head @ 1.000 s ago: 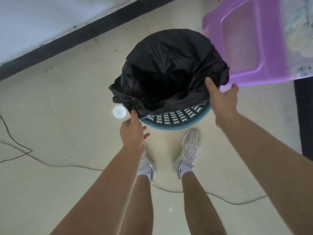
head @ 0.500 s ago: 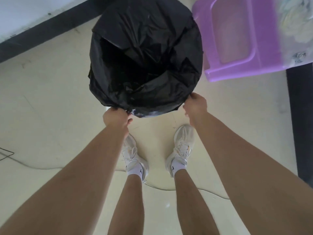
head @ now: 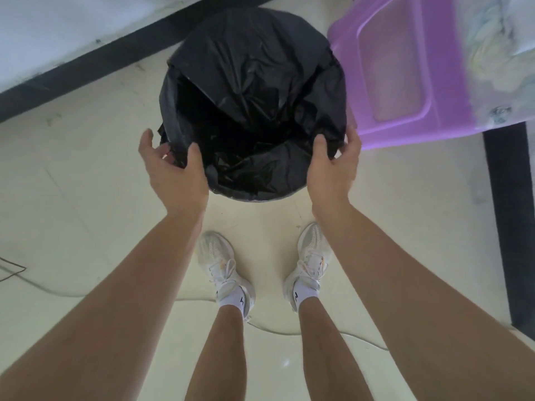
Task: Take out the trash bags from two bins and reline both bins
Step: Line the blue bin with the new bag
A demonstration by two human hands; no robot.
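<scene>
- The step in hand looks like relining: a black bag (head: 260, 82) is spread over the bin's mouth and hangs down its sides, so the bin itself is hidden (no wall or rim of it shows).
- The left grip (head: 173, 166) is spread open. Its thumb lies against the plastic and its fingers stand clear of the loose fold beyond them.
- The right grip (head: 333, 166) straddles the bag's edge, thumb inside and fingers outside. Whether it actually pinches the plastic cannot be told.
- The bag's open mouth lies between the two grips and just beyond them, and its near edge sags below both wrists.
- The next move probably calls for drawing the slack by the left grip snug around the rim and pressing the crumpled middle down.
- A purple stool (head: 405, 68) stands just beyond the right grip, close beside the bag.
</scene>
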